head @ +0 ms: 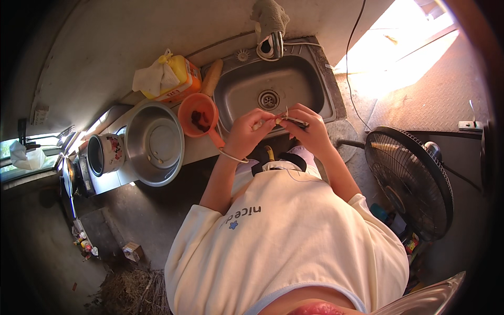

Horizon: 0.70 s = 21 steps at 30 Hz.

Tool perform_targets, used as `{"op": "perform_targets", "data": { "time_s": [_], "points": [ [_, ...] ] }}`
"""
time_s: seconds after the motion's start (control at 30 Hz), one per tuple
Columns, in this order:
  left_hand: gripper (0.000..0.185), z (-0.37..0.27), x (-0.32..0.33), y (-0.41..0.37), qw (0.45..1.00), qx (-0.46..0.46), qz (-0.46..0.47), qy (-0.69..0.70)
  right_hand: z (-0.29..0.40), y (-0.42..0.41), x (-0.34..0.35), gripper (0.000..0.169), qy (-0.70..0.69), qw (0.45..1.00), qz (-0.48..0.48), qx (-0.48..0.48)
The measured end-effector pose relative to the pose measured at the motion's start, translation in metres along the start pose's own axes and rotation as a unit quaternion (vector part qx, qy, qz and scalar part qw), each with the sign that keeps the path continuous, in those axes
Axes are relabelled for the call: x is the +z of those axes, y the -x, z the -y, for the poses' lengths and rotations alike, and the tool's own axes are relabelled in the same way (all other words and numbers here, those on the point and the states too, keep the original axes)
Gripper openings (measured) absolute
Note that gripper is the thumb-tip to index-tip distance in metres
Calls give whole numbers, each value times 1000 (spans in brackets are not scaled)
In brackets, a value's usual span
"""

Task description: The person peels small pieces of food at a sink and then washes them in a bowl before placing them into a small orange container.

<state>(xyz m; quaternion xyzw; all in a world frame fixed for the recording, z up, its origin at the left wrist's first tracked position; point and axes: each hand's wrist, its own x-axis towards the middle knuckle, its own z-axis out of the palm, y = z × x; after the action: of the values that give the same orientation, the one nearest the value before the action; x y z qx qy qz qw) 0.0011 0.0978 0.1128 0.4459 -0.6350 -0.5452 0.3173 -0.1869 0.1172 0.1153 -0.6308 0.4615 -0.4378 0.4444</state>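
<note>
Above the near edge of the stainless steel sink (330, 103), both hands meet at the fingertips. My left hand (252, 128), with a bangle at the wrist, pinches a small pale yellowish piece (278, 121), possibly a garlic clove. In my right hand (305, 124) is a small metal tool (296, 120), apparently a small knife, touching or very close to that piece. The fingers partly cover both. To the left, a steel basin (175, 157) holds a few small pale pieces (154, 159). Between the basin and sink sits an orange plastic dipper (184, 112) containing dark red pieces (201, 120).
Beside the sink are a yellow-and-orange jug (177, 78) and a loofah (212, 76). The tap (277, 43) has cloth around it. A flowered pot (114, 151) stands left of the basin. On my right is a black fan (409, 183); straw (130, 291) lies behind left.
</note>
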Motion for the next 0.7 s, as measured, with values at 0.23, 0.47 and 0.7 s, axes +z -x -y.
{"op": "perform_targets", "data": {
  "time_s": [0.23,0.47,0.7],
  "points": [
    [19,-3,-6,0,1000,-28,6,-3,1,-2,1,13,-10,1000,4,9],
    [18,-4,-8,1,1000,-20,-2,-23,-1,-3,2,14,44,999,2,-19],
    [11,-1,-3,-1,998,40,-30,-47,0,-2,2,15,26,1000,1,-15]
  ]
}}
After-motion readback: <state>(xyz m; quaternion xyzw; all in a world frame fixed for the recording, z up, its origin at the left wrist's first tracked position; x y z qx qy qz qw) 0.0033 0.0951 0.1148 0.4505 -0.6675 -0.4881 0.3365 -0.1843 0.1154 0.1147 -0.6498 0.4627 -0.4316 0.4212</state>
